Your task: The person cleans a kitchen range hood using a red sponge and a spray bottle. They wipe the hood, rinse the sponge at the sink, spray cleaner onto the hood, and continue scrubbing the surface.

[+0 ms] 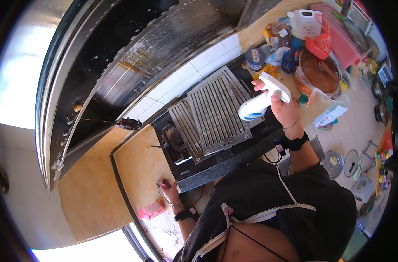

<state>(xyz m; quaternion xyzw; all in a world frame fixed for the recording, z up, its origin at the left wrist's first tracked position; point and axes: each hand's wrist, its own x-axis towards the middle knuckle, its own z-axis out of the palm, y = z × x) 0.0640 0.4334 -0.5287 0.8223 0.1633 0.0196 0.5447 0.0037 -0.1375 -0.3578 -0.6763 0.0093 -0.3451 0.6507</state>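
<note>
My right hand (281, 109) grips the neck of a white trigger spray bottle (256, 106), a finger at the trigger and the nozzle pointing up and left. Under and left of the bottle, slotted metal filter panels (218, 114) lie overlapped across a black gas hob (182, 170). At the hob's lower left corner is my left hand (170, 190), fingers curled near a greyish thing, perhaps a cloth; whether it is held is unclear. Above the hob, the open range hood (133, 62) shows greasy metal and foamy white spots. A dark, dirty lump (130, 123) hangs at its lower edge.
A pink plastic package (151, 210) lies beside my left wrist. Right of the hob stand a tub (255, 59), a blue bottle (289, 60), a large pot (320, 73) with reddish contents and a white jug (306, 24). Pans and lids (332, 164) rest on the tiled floor.
</note>
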